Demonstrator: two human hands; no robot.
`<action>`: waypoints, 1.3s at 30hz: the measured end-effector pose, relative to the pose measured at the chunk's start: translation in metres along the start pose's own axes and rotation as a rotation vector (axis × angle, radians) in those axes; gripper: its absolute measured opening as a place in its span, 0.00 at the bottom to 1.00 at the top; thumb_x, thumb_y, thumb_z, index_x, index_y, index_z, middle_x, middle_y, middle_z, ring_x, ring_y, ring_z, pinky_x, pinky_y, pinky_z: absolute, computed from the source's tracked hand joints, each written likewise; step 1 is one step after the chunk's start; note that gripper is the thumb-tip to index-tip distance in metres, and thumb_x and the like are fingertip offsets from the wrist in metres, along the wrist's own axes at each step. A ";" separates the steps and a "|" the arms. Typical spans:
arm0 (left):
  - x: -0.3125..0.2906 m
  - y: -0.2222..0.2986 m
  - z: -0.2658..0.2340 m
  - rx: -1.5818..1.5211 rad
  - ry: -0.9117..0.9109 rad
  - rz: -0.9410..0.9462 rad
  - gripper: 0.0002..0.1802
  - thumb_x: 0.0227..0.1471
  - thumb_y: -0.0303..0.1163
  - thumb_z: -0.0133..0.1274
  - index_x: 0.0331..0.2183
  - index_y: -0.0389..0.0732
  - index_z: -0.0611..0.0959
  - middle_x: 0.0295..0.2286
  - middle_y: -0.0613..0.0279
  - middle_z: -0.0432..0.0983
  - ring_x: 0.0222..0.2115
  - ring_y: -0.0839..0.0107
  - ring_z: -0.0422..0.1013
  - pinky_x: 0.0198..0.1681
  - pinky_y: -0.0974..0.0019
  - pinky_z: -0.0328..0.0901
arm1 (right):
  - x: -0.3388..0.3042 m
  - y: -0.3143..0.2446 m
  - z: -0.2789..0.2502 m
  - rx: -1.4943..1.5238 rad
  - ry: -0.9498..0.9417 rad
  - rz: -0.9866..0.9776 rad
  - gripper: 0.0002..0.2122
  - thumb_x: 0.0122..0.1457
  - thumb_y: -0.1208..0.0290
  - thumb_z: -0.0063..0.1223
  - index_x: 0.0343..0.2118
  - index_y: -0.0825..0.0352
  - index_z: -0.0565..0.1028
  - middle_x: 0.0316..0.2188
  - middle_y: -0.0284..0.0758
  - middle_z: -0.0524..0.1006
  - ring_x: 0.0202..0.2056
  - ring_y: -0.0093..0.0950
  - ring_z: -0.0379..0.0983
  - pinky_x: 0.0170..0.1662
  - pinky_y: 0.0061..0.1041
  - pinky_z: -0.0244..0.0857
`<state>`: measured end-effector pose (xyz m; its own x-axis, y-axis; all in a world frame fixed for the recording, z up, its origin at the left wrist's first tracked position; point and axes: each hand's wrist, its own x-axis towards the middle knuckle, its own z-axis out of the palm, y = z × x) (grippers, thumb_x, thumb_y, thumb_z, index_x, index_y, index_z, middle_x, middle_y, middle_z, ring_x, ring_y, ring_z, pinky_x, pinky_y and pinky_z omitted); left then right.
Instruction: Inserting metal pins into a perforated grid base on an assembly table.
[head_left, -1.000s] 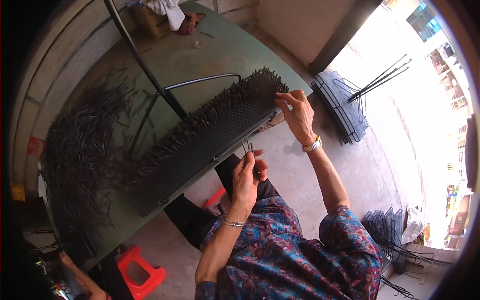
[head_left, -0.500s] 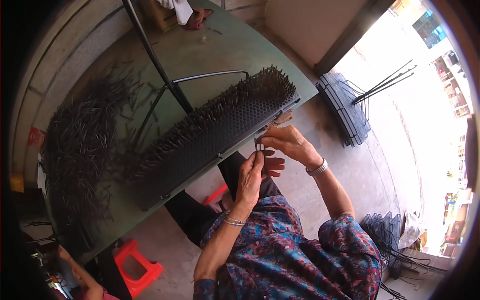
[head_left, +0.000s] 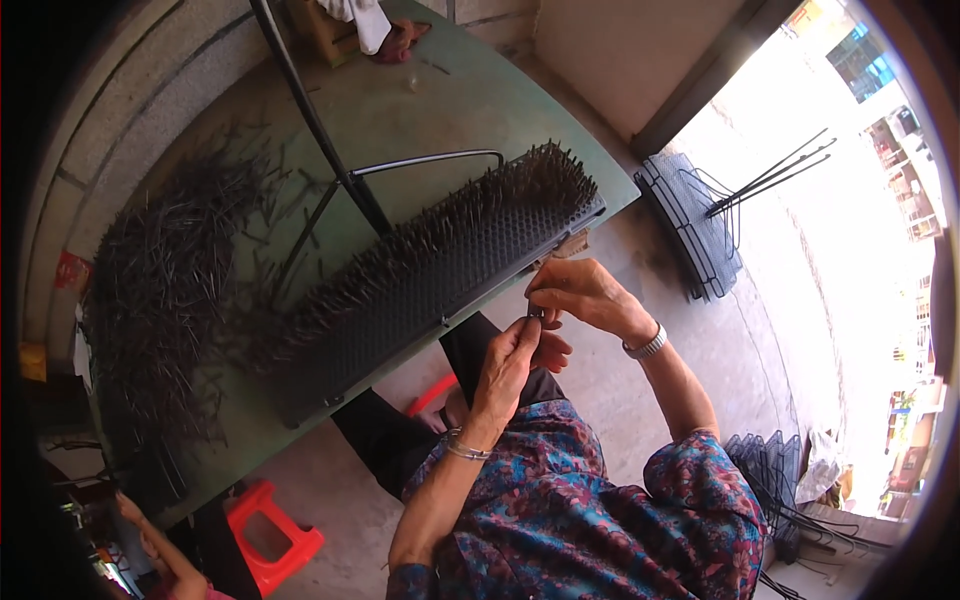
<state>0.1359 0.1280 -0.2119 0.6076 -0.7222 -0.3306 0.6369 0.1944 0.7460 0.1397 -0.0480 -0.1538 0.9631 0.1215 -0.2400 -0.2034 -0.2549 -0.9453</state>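
Just off the table's near edge, my left hand (head_left: 507,362) and my right hand (head_left: 592,297) meet, fingertips almost touching. Both are closed in a pinch around a small dark strip (head_left: 535,309), whose exact kind is too small to make out. Beyond them a long black perforated panel (head_left: 475,258) lies slantwise along the edge. Rows of short dark pins (head_left: 430,222) stand upright in its far part, while its near holes show bare. To the left spreads a big heap of loose thin dark pins (head_left: 165,270).
A black metal bar (head_left: 312,125) with side struts rises over the green table (head_left: 480,105). White cloth (head_left: 371,28) and a box lie at the far end. Similar panels with rods (head_left: 690,225) stand on the floor right. A red stool (head_left: 270,540) and another person's arm (head_left: 160,540) are lower left.
My right hand has shifted slightly right and down, and both hands are closer together. Less of the dark strip shows between the fingertips. The panel and the heap stay put.
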 end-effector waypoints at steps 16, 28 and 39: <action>-0.005 -0.013 -0.015 -0.141 0.179 -0.079 0.19 0.61 0.42 0.45 0.43 0.37 0.78 0.31 0.57 0.78 0.32 0.70 0.76 0.37 0.69 0.71 | 0.074 0.004 -0.024 -0.393 0.904 -0.422 0.04 0.56 0.77 0.54 0.34 0.69 0.77 0.25 0.35 0.77 0.26 0.22 0.76 0.31 0.19 0.66; -0.011 -0.022 -0.022 -0.178 0.193 -0.090 0.20 0.61 0.43 0.45 0.42 0.37 0.79 0.29 0.58 0.79 0.28 0.73 0.76 0.34 0.73 0.72 | 0.076 0.012 -0.027 -0.396 0.918 -0.415 0.05 0.57 0.76 0.54 0.36 0.70 0.76 0.26 0.36 0.78 0.27 0.23 0.78 0.31 0.20 0.68; -0.020 -0.028 -0.032 -0.190 0.216 -0.083 0.18 0.60 0.40 0.47 0.42 0.35 0.79 0.29 0.57 0.79 0.29 0.71 0.76 0.36 0.69 0.73 | 0.080 0.024 -0.035 -0.579 0.802 -0.405 0.05 0.54 0.75 0.56 0.34 0.66 0.78 0.26 0.36 0.77 0.27 0.27 0.76 0.32 0.25 0.66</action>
<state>0.1216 0.1583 -0.2446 0.6238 -0.5866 -0.5165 0.7536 0.2762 0.5965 0.2178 -0.0782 -0.1879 0.8175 -0.3135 0.4832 0.0690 -0.7796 -0.6225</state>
